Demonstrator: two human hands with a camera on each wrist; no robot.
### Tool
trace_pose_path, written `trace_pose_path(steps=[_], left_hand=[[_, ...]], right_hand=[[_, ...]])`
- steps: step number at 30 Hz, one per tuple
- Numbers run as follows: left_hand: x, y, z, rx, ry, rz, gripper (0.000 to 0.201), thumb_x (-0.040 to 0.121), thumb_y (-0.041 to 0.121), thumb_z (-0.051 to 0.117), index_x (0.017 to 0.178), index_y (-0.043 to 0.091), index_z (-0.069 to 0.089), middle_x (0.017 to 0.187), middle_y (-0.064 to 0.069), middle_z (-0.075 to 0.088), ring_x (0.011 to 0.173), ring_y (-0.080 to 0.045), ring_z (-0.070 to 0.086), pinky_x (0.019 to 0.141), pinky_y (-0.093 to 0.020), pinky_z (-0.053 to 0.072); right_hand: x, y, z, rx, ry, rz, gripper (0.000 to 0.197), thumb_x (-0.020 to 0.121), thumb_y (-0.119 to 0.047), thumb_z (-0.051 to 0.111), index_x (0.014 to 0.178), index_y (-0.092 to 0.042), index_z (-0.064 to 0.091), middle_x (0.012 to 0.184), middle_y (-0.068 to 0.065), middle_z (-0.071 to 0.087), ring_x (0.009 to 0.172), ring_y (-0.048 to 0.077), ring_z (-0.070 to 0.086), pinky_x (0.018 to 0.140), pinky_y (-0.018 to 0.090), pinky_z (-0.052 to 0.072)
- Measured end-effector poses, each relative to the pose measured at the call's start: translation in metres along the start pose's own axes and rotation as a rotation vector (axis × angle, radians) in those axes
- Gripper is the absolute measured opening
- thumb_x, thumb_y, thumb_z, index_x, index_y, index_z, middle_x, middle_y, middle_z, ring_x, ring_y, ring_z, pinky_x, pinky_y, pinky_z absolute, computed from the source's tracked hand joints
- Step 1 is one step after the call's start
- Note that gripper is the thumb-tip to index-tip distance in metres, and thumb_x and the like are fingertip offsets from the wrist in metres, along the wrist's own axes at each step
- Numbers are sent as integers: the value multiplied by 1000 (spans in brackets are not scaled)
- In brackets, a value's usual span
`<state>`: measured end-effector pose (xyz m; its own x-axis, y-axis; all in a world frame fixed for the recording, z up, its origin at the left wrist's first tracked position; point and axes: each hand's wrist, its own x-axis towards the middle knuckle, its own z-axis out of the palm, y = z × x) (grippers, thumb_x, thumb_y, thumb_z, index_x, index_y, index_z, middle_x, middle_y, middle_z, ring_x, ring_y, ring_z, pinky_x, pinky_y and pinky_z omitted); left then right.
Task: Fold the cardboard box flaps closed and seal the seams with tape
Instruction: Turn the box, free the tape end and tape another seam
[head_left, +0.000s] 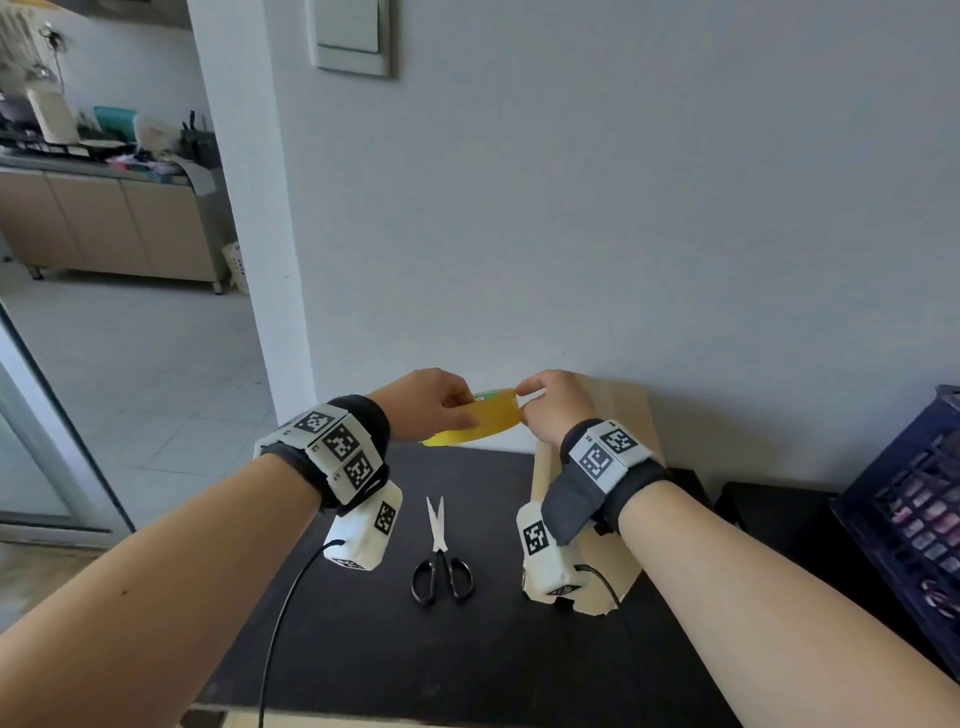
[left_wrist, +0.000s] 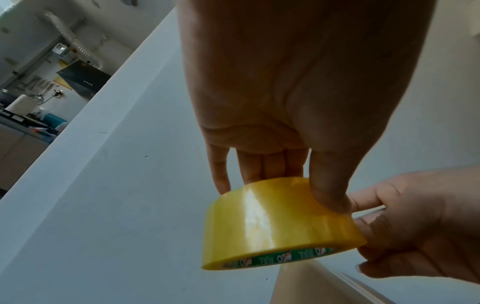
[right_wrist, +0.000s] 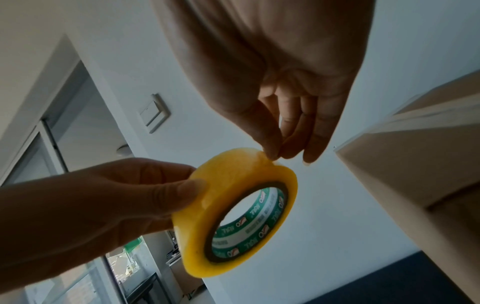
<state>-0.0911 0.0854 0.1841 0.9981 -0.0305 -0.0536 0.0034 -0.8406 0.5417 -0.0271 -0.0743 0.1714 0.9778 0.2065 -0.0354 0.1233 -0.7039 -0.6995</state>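
Head view shows both hands raised above the black table (head_left: 363, 649), the left hand (head_left: 423, 402) gripping the yellow tape roll (head_left: 480, 418) by its rim while the right hand (head_left: 553, 402) pinches at the roll's outer wrap with thumb and fingertip. From the right wrist view the pinch sits on a small raised bit at the roll's edge, probably the loose tape end, though the picture is too soft to be sure it has lifted. The cardboard box (head_left: 618, 415) stands on the table against the wall, just behind the right hand, and the scissors (head_left: 441, 556) lie on the table between the forearms. To do this step well, I judge the left hand should hold the roll steady while the right peels the end squarely across its full width, so the strip does not split or fold onto itself before it reaches the seam.
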Motion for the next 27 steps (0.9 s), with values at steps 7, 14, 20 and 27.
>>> trace_pose_path(steps=[7,14,20,27], left_hand=[[0,8,-3,89,5,2,29,89,30,58,114,15,61,100,2,55,94,-17,53,83,-27,43],[1,8,4,45,1,2,26,90,29,57,112,17,62,100,3,57,92,-15,53,78,-24,39],[-1,6,8,-4,-23,19,24,90,28,57,110,16,62,99,3,57,90,-14,53,75,-22,39],[-7,4,12,-64,-46,35,25,90,28,58,110,14,63,103,2,61,95,-14,56,81,-22,42]], right_hand=[[-6,0,-7,-9,-26,-19,38,88,-4,49,123,-18,57,123,8,60,114,24,56,93,31,47],[-14,5,-14,42,23,-25,32,88,-2,52,111,-14,70,113,6,68,107,22,61,86,23,45],[-19,12,-18,161,20,20,22,80,-3,60,91,-15,75,81,-1,66,84,16,61,81,26,50],[-21,20,-11,267,18,9,13,77,-23,73,67,-18,67,70,1,66,70,16,59,84,36,54]])
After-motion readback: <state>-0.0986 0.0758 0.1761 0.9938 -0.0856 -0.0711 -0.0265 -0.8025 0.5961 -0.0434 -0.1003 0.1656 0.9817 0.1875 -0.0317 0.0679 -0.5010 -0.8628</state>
